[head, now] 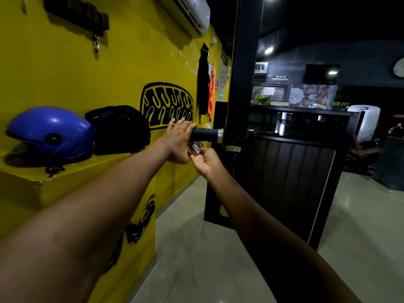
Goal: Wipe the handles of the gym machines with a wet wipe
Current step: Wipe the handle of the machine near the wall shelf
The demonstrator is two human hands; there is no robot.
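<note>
Both of my hands are up at the black foam-covered handle that sticks out sideways from the tall black machine post, toward the yellow wall. My left hand lies flat against the free end of that grip, fingers straight and spread wide, holding nothing; I judge it is there to steady the bar so it does not swing while I rub. My right hand sits just under the grip, fingers curled round the small crumpled white wet wipe, which pokes up between thumb and fingers and touches, or nearly touches, the underside of the foam. Coming from below makes sense, since that is the side a palm usually wraps.

The silver tape band where the grip meets the post looks untouched; whether the foam is already damp I cannot tell in this dim light.

On the yellow ledge to my left rest a glossy blue helmet and a dark bag, well clear of my arms.
</note>
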